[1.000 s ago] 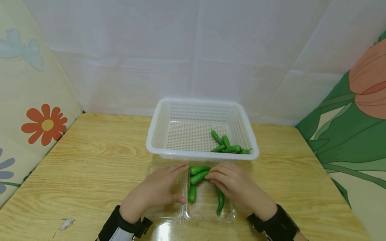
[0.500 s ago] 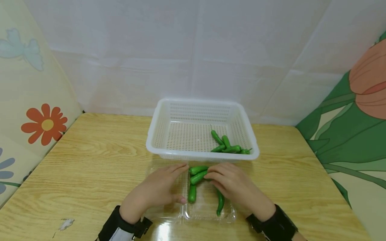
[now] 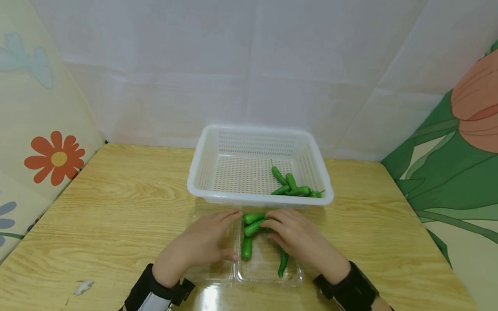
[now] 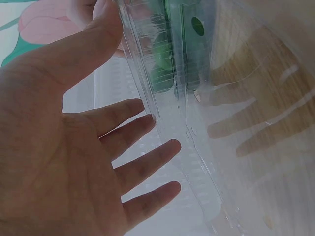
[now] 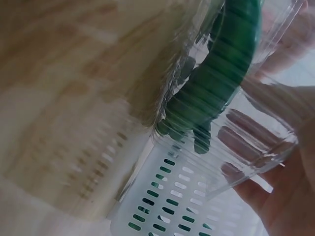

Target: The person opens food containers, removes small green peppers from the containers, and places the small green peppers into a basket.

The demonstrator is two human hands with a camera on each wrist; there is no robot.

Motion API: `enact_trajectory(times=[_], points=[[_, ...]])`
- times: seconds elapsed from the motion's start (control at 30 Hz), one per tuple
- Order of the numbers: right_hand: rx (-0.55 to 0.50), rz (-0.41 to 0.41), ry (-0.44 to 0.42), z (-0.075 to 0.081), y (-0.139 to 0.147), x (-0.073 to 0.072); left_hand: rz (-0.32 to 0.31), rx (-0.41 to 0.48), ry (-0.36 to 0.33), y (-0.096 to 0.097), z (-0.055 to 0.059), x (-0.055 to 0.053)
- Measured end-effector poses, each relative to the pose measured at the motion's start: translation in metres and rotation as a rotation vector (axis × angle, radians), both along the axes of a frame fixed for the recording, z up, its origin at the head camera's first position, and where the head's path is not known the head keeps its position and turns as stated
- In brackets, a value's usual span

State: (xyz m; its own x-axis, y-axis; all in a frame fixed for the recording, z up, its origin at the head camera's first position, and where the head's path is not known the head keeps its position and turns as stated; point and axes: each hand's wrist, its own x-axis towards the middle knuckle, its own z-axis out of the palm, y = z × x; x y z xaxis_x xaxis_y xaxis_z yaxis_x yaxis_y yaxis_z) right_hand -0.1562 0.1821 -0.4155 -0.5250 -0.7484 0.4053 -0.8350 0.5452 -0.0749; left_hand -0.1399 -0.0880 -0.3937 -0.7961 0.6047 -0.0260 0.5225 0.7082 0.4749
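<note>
A clear plastic clamshell box (image 3: 260, 276) lies unfolded on the table, several green chili peppers in its right half. My left hand (image 3: 206, 239) rests over the left half, fingers straight and spread, fingertips at the middle fold; in the left wrist view the thumb is against the plastic edge. My right hand (image 3: 297, 237) bends over the right half, its curled fingers on the stem end of a green chili pepper (image 3: 253, 228); the thumb's contact is mostly hidden. Another pepper (image 3: 254, 217) lies alongside, one (image 3: 247, 248) below, and a curved one (image 3: 283, 264) partly under the hand.
Just behind the box stands a white perforated basket (image 3: 233, 195), with several green peppers (image 3: 297, 191) in its right front corner. A white cloth (image 3: 249, 77) hangs behind the wooden table (image 3: 128, 207). Printed panels flank both sides.
My right hand has shifted slightly left, covering more of the upper peppers. My left hand stays in place over the box, and the basket's peppers are unchanged.
</note>
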Motion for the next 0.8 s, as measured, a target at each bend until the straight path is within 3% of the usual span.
enact_trajectory(times=[0.8], points=[[0.091, -0.157, -0.077, 0.000, -0.010, -0.002, -0.001, 0.004, -0.006, -0.001, -0.002, -0.001]])
